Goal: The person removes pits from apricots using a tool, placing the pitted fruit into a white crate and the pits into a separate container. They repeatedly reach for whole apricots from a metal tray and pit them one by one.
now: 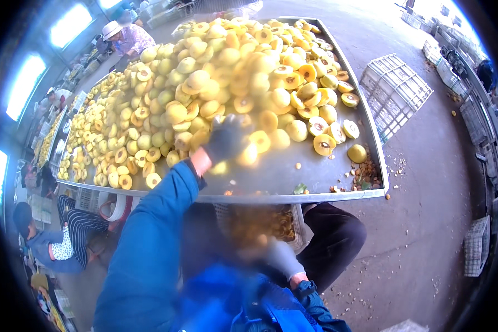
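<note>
A large heap of halved yellow stone fruit, looking like peaches (177, 112), covers most of a metal-topped table (276, 171); some halves show brown pits. At the near edge of the heap, my left hand (227, 138), in a dark grey glove, reaches in among the fruit. A blur hides its fingers, so a grip cannot be made out. Low in front of me is my right hand (282, 259), in a light grey glove, beside a crate (300, 229) with brownish-yellow pieces in it. Its fingertips are smeared, and what they hold, if anything, is hidden.
Loose pits (367, 172) and a green leaf (300, 188) lie at the table's near right, inside its raised rim (373, 127). White slatted crates (395, 91) stand on the floor to the right. Several people work at the left; one wears a white hat (112, 29).
</note>
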The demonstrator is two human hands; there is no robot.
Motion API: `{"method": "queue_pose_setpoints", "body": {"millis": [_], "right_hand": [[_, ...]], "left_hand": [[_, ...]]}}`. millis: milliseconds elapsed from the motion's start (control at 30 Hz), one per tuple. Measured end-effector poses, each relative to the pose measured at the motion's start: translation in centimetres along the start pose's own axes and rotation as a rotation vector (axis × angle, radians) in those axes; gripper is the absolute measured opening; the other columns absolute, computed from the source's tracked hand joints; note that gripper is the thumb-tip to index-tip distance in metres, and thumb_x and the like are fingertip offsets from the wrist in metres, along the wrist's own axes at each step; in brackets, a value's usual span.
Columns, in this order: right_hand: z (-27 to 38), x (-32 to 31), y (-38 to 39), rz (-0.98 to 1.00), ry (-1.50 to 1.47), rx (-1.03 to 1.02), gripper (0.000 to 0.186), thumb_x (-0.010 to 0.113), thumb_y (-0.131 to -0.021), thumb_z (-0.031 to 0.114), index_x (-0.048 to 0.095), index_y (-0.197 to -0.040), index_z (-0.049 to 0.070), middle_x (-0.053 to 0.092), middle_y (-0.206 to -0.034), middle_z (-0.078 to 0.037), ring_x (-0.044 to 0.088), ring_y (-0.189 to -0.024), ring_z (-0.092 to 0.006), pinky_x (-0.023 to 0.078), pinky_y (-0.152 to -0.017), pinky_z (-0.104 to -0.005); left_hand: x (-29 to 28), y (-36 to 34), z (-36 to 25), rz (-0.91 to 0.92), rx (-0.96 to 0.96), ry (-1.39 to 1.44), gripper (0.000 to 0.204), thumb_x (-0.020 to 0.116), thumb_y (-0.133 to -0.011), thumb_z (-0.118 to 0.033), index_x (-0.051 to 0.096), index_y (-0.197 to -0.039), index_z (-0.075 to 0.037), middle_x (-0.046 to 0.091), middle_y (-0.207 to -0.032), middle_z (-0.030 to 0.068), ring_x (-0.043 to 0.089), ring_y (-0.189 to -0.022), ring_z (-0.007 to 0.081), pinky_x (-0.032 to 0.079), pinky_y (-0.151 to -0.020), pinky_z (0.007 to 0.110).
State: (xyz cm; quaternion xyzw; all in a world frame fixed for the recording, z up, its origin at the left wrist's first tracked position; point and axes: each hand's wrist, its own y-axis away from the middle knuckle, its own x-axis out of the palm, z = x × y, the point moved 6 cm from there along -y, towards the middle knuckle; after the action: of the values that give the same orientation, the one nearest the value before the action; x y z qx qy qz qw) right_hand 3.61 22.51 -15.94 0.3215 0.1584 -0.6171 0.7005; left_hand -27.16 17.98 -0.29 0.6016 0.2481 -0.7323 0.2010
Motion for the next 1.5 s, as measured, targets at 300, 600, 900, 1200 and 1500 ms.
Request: {"method": "queue_pose_setpoints", "body": {"millis": [300, 600, 900, 1200, 1500], "right_hand": [[1.0, -1.2, 0.8, -0.024, -0.015, 0.025, 0.032, 0.043, -0.097, 0.035, 0.057, -0.109, 0.009, 0.065, -0.085, -0.025, 0.063, -0.080, -0.0448, 0.049, -0.073, -0.0532], [-1.0, 0.5, -0.1, 0.040, -0.112, 0.144, 0.034, 0.049, -0.094, 0.037, 0.056, -0.110, 0.008, 0.065, -0.084, -0.026, 0.063, -0.081, -0.0448, 0.048, -0.073, -0.0529], [-0.6, 0.6, -0.5, 0.141, 0.037, 0.145, 0.032, 0.045, -0.097, 0.031, 0.061, -0.105, 0.004, 0.067, -0.092, -0.023, 0.066, -0.086, -0.0383, 0.051, -0.072, -0.0444], [-1.5, 1.2, -0.2, 0.153, 0.036, 0.166, 0.036, 0.048, -0.094, 0.037, 0.053, -0.118, 0.011, 0.066, -0.090, -0.025, 0.063, -0.086, -0.0441, 0.048, -0.078, -0.0492], [-1.5, 1.2, -0.1, 0.123, 0.021, 0.113, 0.030, 0.049, -0.093, 0.030, 0.053, -0.118, 0.013, 0.066, -0.084, -0.025, 0.063, -0.078, -0.0444, 0.048, -0.069, -0.0540]], "left_hand": [[-2.5, 0.8, 0.4, -0.295, 0.195, 0.494, 0.046, 0.066, -0.087, -0.025, 0.055, -0.128, -0.006, 0.057, -0.123, 0.0173, 0.055, -0.114, 0.0336, 0.045, -0.094, 0.042], [-0.4, -11.4, 8.9, -0.392, 0.077, -0.019, 0.058, 0.055, -0.085, -0.029, 0.044, -0.136, -0.004, 0.055, -0.124, 0.0217, 0.049, -0.115, 0.0408, 0.039, -0.097, 0.050], [1.4, -2.6, 0.6, -0.386, 0.395, 0.283, 0.029, 0.060, -0.086, -0.024, 0.059, -0.109, -0.006, 0.058, -0.102, 0.0120, 0.057, -0.100, 0.0312, 0.046, -0.087, 0.045], [-3.1, -4.3, 11.5, -0.401, -0.042, -0.187, 0.046, 0.065, -0.078, -0.038, 0.053, -0.111, -0.008, 0.055, -0.102, 0.0122, 0.051, -0.099, 0.0306, 0.038, -0.080, 0.048], [-1.6, -8.2, 8.8, -0.188, -0.104, -0.135, 0.037, 0.064, -0.077, -0.033, 0.055, -0.103, -0.010, 0.059, -0.089, 0.0104, 0.058, -0.085, 0.0308, 0.042, -0.073, 0.048]]}}
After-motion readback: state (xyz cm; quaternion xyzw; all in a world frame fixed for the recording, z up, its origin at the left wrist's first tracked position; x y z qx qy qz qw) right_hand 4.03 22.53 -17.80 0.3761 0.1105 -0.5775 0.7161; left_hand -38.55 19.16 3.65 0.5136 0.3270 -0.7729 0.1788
